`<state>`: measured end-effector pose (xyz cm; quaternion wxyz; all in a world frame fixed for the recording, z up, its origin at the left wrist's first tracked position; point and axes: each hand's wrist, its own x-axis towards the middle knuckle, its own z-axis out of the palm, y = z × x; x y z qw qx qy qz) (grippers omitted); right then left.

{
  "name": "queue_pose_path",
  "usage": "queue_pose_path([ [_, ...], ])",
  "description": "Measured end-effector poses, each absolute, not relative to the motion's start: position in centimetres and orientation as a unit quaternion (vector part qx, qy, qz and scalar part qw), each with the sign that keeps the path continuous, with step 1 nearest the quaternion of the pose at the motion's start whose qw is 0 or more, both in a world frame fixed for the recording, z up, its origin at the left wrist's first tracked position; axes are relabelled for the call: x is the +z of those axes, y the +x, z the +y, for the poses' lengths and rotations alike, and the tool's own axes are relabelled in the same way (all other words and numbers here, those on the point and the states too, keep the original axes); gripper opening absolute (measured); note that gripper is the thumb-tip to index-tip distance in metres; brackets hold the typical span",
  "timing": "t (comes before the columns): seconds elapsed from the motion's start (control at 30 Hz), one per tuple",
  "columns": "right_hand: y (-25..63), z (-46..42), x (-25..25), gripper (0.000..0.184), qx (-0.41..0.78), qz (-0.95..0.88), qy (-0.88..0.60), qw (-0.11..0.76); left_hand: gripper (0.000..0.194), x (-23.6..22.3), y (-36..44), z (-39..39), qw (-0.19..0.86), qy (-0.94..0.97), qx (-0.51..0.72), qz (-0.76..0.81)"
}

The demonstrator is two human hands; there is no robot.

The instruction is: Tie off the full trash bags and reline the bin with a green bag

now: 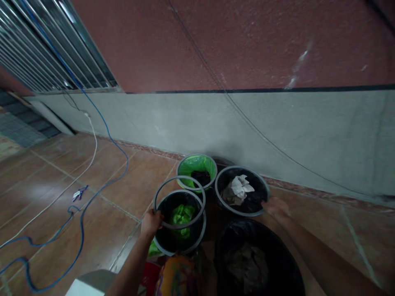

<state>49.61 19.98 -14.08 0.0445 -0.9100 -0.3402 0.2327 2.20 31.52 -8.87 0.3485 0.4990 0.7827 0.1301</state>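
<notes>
A grey plastic ring (182,177) is gripped at its left side by my left hand (151,223). It hangs tilted over a small black bin (202,233) with a grey rim, where a bright green plastic bag (182,214) lies. My right hand (277,206) pinches the edge of the black bag lining another grey-rimmed bin (218,195), which holds crumpled white paper (242,186) and brownish paper. Behind the ring stands a bin with a green liner (184,165) and something black inside. In front, a large black bin or bag (277,250) contains crumpled brown material (247,263).
A blue cable (106,123) and a white cable (92,158) run across the tiled floor (148,164), with a small purple-handled object (79,192) near them. A white box corner (89,283) and a colourful orange item (175,275) sit close below. The wall (154,119) runs behind the bins.
</notes>
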Motion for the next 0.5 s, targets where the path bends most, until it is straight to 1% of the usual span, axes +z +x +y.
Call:
queue_pose_path([
  [0.1, 50.0, 20.1, -14.1, 0.035, 0.248, -0.325, -0.913, -0.009, 0.015, -9.8, 1.9, 31.4, 0.343, 0.506, 0.097, 0.785],
  [0.13, 50.0, 20.1, -14.2, 0.037, 0.248, -0.319, -0.915, -0.014, 0.016, -10.0, 2.0, 31.4, 0.342, 0.507, 0.088, 0.786],
  [0.3, 49.3, 19.7, -14.2, 0.043, 0.237, -0.304, -0.922, 0.000, 0.018, -10.1, 3.3, 31.2, 0.345, 0.509, 0.077, 0.785],
  [0.43, 48.7, 18.8, -13.2, 0.057, 0.224, -0.265, -0.938, 0.014, 0.016, -9.1, 5.3, 29.9, 0.397, 0.508, 0.114, 0.756],
  [0.5, 49.0, 18.0, -12.2, 0.059, 0.215, -0.255, -0.942, 0.035, 0.016, -8.1, 6.9, 28.8, 0.423, 0.537, 0.116, 0.720],
])
